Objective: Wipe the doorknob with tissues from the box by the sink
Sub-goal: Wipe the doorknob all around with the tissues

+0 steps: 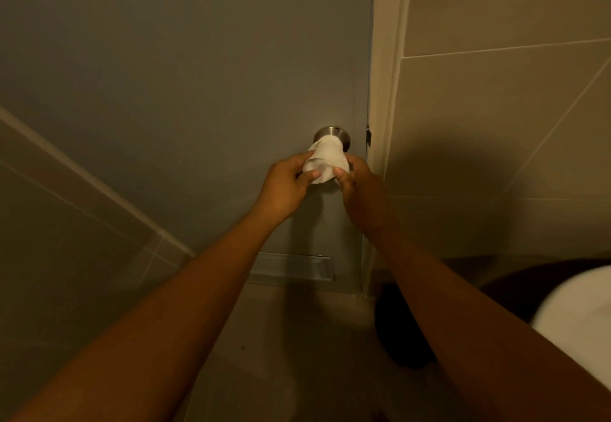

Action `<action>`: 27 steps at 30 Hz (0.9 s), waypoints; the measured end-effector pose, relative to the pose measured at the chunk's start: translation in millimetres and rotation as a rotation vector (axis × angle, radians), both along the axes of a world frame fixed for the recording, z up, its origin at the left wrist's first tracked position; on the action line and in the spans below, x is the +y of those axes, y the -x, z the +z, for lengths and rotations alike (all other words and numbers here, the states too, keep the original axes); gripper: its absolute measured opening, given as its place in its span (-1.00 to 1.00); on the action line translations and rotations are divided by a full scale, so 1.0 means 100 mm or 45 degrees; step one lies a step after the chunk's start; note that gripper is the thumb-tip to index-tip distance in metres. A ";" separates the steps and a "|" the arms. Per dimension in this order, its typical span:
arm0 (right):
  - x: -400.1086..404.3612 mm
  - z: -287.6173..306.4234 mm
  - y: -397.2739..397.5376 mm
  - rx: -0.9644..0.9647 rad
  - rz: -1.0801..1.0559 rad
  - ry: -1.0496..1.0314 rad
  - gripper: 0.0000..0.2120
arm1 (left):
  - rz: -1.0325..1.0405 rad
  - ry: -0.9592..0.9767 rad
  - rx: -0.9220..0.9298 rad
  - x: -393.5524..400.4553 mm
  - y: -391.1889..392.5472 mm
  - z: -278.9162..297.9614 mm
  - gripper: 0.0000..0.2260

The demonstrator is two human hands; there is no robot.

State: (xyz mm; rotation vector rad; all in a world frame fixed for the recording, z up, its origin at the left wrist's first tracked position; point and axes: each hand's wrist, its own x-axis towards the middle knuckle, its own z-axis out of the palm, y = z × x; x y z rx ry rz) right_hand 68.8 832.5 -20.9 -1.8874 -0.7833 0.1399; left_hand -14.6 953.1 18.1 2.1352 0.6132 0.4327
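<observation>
Where tissue [327, 160] wraps doorknob [344, 135] — axis toward camera, both hands gripping

Tight on the right: the doorknob [332, 139] sat near the door's [185, 74] latch edge, with the door frame [385, 91] just beside it and the tiled wall [496, 117] angling in past that, so the right hand [358, 190] had only a narrow slot to work in. Open on the left: the door face ran bare and flat all the way over, nothing crowding the left hand [286, 187]. The tissue [327, 163] wrapped the knob, both hands closed on it from either side, filling the space around it. Below, the vent grille [291, 268] lay flush, and the floor [281, 339] stood open; a dark shape with a white surface [578, 319] filled the lower right corner.
</observation>
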 end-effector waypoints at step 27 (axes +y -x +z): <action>-1.06 0.41 0.29 0.161 -0.453 -0.011 -0.79 | -0.221 0.261 -0.019 -0.78 0.14 0.06 -0.79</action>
